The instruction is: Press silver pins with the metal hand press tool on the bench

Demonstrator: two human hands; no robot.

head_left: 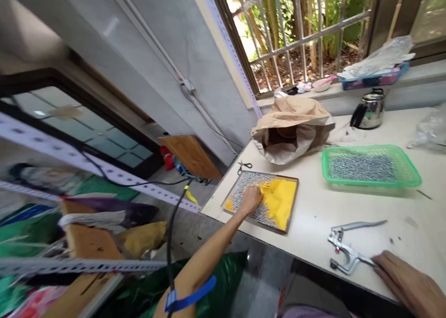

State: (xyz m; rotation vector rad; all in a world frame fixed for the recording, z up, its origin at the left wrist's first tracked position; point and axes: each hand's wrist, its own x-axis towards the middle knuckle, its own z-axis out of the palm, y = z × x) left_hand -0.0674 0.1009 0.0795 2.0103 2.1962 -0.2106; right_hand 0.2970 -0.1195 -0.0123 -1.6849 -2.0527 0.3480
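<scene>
While the yellow-lined tray (278, 202) lies at the near-left corner of the white table (313, 215), a heap of small silver metal pieces (244, 188) covers its left part and trails along its near edge. Just behind the tray rest green-handled scissors (244, 166), and beyond those a crumpled brown paper bag (292, 127) sags open toward the tray. To the tray's right, well apart, stands a green plastic basket (371, 167) filled with more silver pieces; farther back from it sits a steel kettle (369, 109) below the window ledge. Nothing lies between the tray and the table's near edge.

The left hand (251, 198) reaches out over the tray with its fingers curled down into the metal pieces, touching them; whether it pinches any cannot be told, as the fingertips are hidden. A blue strap (190, 297) wraps that arm near the elbow.

Right of the tray, near the table's front edge, lie silver hand pliers (348, 248) with handles spread. The right hand (407, 281) rests flat on the table, fingers loosely extended, its fingertips touching the end of the lower handle without closing around it.
</scene>
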